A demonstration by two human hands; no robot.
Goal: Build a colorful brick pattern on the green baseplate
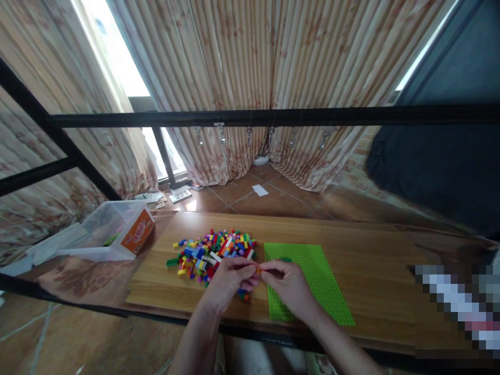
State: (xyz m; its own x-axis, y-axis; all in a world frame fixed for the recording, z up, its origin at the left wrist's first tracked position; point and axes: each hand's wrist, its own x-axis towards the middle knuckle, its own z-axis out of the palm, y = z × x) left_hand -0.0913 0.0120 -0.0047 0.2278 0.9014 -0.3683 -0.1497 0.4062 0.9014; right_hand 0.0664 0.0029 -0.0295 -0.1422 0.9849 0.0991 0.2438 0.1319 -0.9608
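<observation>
My left hand (233, 280) and my right hand (289, 285) meet above the left edge of a green studded baseplate (328, 291). Between their fingertips is a small orange-yellow toy brick (258, 270), pinched from both sides; whether it is one piece or two joined is too small to tell. Just left of my left hand lies a heap of mixed toy bricks (230, 244) in many colours. A dark green brick (286, 259) sits on the baseplate, partly hidden behind my right hand. A few loose bricks (244, 296) lie below my left hand.
The wooden board (383, 271) carries the heap and the baseplate. At the left a clear plastic box (113, 255) with an orange label lies on its side. A black metal rail (332, 115) with hanging clips crosses beyond the board, before the curtains (219, 62).
</observation>
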